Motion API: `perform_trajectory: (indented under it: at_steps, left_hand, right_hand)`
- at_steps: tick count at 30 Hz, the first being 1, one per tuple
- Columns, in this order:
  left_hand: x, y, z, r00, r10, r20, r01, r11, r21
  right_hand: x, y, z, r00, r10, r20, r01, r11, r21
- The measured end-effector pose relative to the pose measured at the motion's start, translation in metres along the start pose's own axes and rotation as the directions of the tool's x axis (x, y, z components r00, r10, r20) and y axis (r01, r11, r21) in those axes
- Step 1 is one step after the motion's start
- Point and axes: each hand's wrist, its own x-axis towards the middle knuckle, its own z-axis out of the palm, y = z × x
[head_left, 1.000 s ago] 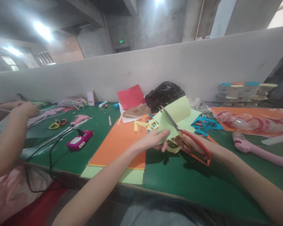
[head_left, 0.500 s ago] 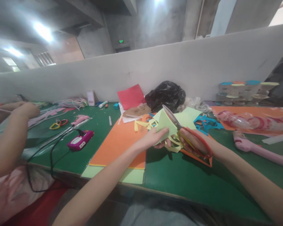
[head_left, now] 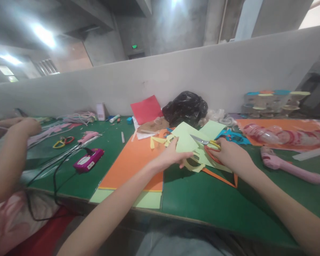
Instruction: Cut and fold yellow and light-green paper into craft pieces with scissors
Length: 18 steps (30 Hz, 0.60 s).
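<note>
My left hand (head_left: pixel 172 155) pinches a light green paper sheet (head_left: pixel 186 140) at its near edge, just above the green table (head_left: pixel 202 202). My right hand (head_left: pixel 229 155) grips red-handled scissors (head_left: pixel 206 145), whose blades point left and lie across the sheet. Curled green paper strips (head_left: pixel 191 165) hang under the sheet between my two hands. A large orange sheet (head_left: pixel 133 163) lies flat to the left of my left hand.
A co-worker's arm (head_left: pixel 8 153) reaches in at the far left. Near it lie a magenta glue gun (head_left: pixel 88 160) with a black cable, yellow-red scissors (head_left: pixel 60 142) and a pink glue gun (head_left: pixel 288 166). At the back stand a black bag (head_left: pixel 185 107), red paper (head_left: pixel 146 108) and plastic jars (head_left: pixel 272 103).
The green sheet stood upright with the scissors pointing up through it; now both have come down low and nearly flat over the table, blades pointing left.
</note>
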Motion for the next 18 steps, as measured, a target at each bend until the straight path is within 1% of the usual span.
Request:
perform_trajectory:
  at_steps: [3,9,12,14,18]
  left_hand:
    - [-0.0011,-0.0007,-0.001,0.998,-0.015,0.06,0.014,1.0,0.02]
    - [0.0014,-0.0042,-0.0031,0.999,0.02,0.033,-0.02,1.0,0.012]
    - [0.0035,-0.0058,-0.0029,0.999,0.023,0.029,-0.023,1.0,-0.006]
    - [0.0051,-0.0063,-0.0025,0.999,0.018,0.036,-0.016,0.998,-0.062]
    - [0.0072,-0.0037,-0.0006,1.0,-0.01,0.016,0.014,0.968,-0.252]
  right_hand:
    - [0.0009,0.0001,0.0012,1.0,-0.007,0.016,0.006,1.0,0.015]
    - [0.0046,0.0029,0.0007,1.0,0.02,-0.011,-0.018,0.993,0.119]
    - [0.0053,0.004,0.0007,1.0,0.025,-0.004,-0.025,0.989,0.144]
    - [0.0059,0.0049,0.0003,0.999,0.031,0.01,-0.032,0.989,0.146]
    - [0.0079,0.0099,-0.0032,0.998,0.059,0.012,-0.06,0.987,0.146]
